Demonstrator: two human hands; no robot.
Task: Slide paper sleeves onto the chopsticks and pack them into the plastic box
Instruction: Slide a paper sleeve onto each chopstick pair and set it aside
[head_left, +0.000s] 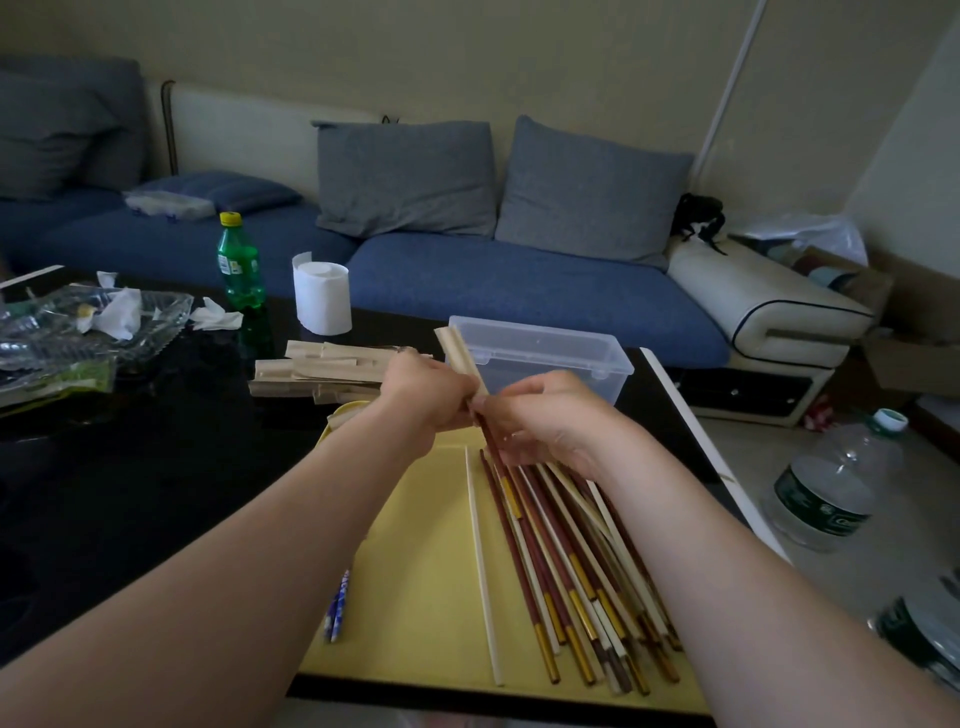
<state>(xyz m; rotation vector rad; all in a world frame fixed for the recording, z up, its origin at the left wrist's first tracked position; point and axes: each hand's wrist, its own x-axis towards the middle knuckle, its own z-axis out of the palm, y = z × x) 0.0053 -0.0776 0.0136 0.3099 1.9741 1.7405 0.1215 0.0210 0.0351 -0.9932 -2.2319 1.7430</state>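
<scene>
**Me:** While both my arms reach up from the bottom of the frame, my hands meet in the middle. My left hand (431, 395) has its fingers curled tight round a paper sleeve (460, 353). The sleeve pokes up past my knuckles.

**Friend:** And the other hand?

**Me:** My right hand (540, 421) pinches a dark red chopstick (492, 444) near its top end. The wrist bends in toward the left hand.

**Friend:** Is the tip inside the sleeve?

**Me:** I can't tell. My fingers hide that spot.

**Friend:** Where is everything else?

**Me:** The plastic box (540, 358) sits just above my hands on the dark table (156, 441). The pile of chopsticks (582, 561) lies on the yellow tray (415, 571) at lower right, partly under my right wrist. The stack of sleeves (322, 371) is left of the middle, and my left hand covers its right end. A small blue and white thing (337, 605) lies at the tray's left edge. I can't make out what it is.
</scene>
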